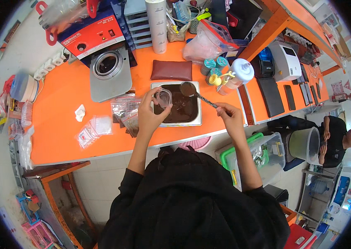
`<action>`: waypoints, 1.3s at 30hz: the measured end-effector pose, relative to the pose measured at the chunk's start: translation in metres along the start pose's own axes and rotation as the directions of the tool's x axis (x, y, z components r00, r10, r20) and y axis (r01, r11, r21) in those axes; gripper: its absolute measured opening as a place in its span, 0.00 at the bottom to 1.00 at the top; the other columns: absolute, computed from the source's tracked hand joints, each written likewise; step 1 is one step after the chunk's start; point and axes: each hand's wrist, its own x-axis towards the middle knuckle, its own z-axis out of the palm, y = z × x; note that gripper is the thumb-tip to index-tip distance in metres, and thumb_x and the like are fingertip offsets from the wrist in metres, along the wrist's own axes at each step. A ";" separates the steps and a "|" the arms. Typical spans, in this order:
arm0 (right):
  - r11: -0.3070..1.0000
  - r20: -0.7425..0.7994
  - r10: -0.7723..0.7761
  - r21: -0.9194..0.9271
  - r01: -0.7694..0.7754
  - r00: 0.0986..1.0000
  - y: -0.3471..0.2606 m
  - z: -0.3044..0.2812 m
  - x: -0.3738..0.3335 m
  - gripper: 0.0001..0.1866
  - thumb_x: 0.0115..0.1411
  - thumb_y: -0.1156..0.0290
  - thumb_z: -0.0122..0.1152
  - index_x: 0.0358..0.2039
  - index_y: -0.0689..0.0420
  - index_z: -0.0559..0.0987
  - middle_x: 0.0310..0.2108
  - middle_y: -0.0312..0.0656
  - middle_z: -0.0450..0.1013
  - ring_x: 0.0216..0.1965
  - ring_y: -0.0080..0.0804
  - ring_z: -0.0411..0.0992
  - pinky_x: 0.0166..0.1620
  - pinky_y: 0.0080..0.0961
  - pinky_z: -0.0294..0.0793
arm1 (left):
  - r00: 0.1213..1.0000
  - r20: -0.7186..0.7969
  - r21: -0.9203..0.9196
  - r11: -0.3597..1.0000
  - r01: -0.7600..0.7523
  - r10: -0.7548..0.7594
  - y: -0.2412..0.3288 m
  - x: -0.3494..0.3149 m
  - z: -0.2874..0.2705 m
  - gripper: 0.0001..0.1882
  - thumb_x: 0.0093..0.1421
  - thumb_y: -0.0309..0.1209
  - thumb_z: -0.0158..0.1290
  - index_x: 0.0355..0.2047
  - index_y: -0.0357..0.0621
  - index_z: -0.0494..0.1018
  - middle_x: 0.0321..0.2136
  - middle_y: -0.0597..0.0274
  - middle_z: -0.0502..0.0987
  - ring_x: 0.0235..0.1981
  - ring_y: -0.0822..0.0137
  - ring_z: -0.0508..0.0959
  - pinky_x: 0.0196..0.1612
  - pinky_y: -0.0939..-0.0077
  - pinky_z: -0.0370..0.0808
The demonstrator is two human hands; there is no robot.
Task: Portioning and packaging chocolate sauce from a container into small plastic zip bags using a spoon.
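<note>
My left hand [149, 113] pinches a small clear plastic cup [164, 97] between thumb and fingers. The cup is tilted over the left part of a metal tray [182, 123], and I cannot make out any contents in it. Dark brown paste or liquid [183, 108] lies in the tray. My right hand [230, 117] grips the thin dark handle of a spoon [205, 100]. The spoon's round bowl is raised over the tray's far right part, coated in brown, to the right of the cup. Left of the tray, several clear packets [121, 108] lie partly behind my left hand.
A brown pouch [171, 70] lies just behind the tray. Teal-lidded jars [209, 65] and a clear bottle [232, 83] stand to its right. A red-and-blue cup sealer [94, 39] sits at the back left. Below right, a person in black [336, 141] sits beside a clear tub [304, 143].
</note>
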 end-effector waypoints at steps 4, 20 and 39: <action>0.997 0.020 -0.083 0.002 0.083 0.996 -0.048 -0.008 0.000 0.10 0.56 0.76 0.54 0.38 0.63 0.78 0.22 0.34 0.70 0.24 0.16 0.65 0.29 0.16 0.64 | 0.996 0.047 -0.040 0.996 0.077 -0.075 0.002 0.004 0.014 0.30 0.39 0.25 0.64 0.46 0.45 0.69 0.27 0.70 0.68 0.22 0.81 0.63 0.21 0.89 0.57; 0.578 -0.092 -0.683 -0.674 0.459 0.725 -0.082 0.012 -0.024 0.12 0.51 0.75 0.57 0.37 0.48 0.79 0.25 0.29 0.72 0.27 0.22 0.67 0.37 0.28 0.52 | 0.958 0.068 -0.403 0.871 0.282 -0.278 0.009 0.012 0.034 0.31 0.39 0.25 0.66 0.46 0.39 0.69 0.23 0.71 0.67 0.16 0.86 0.56 0.17 0.92 0.50; 0.879 -0.157 -0.440 -0.277 0.388 0.884 -0.049 0.019 -0.016 0.11 0.51 0.77 0.58 0.36 0.53 0.80 0.22 0.35 0.74 0.22 0.24 0.68 0.30 0.23 0.62 | 0.953 0.095 -0.457 0.837 0.300 -0.289 0.009 0.006 0.038 0.33 0.41 0.21 0.64 0.50 0.36 0.66 0.41 0.63 0.72 0.29 0.81 0.69 0.26 0.90 0.64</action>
